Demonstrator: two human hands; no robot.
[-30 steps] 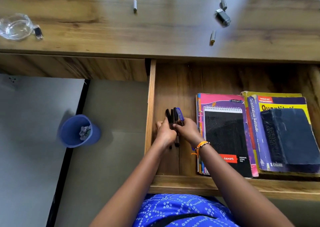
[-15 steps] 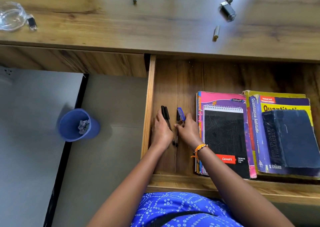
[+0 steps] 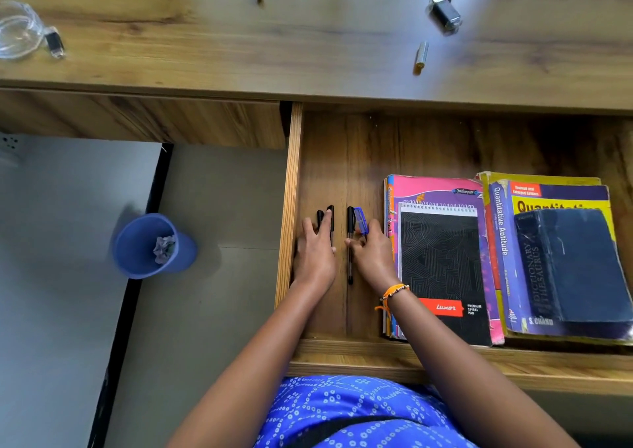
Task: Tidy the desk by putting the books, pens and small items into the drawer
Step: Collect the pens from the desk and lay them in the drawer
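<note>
I see the open drawer holding two book stacks at its right side and pens at its left, my left hand lying flat, grip apart, on two black pens, my right hand pinching a blue-capped pen. On the surface above lie small metal items and a clear bag; a blue bin holding crumpled paper stands on the floor.

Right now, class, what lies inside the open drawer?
The drawer holds pens under both hands, a black spiral pad on a pink notebook, and a dark dictionary atop a yellow book. Anything beneath the stacks is covered.
</note>
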